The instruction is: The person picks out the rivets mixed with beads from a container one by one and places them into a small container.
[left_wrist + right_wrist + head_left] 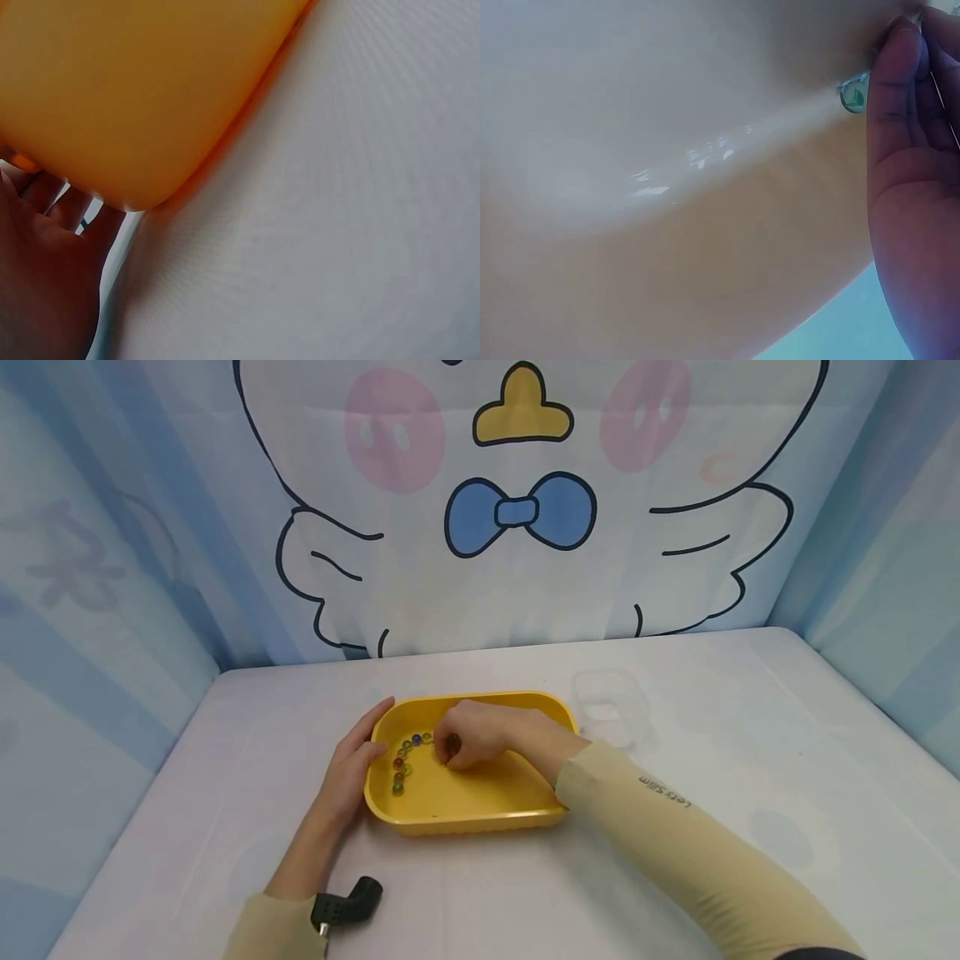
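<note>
Though right fingers (894,86) together, any hold unclear, green marble (852,97) just beside them.

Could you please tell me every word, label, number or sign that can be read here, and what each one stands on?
"Let's Slim": dark letters, upside down in the head view, on the beige fabric right sleeve.
Too faint to read: grey strokes, perhaps writing, on the pale blue-and-white fabric wall at the left.
I can read no others.
</note>
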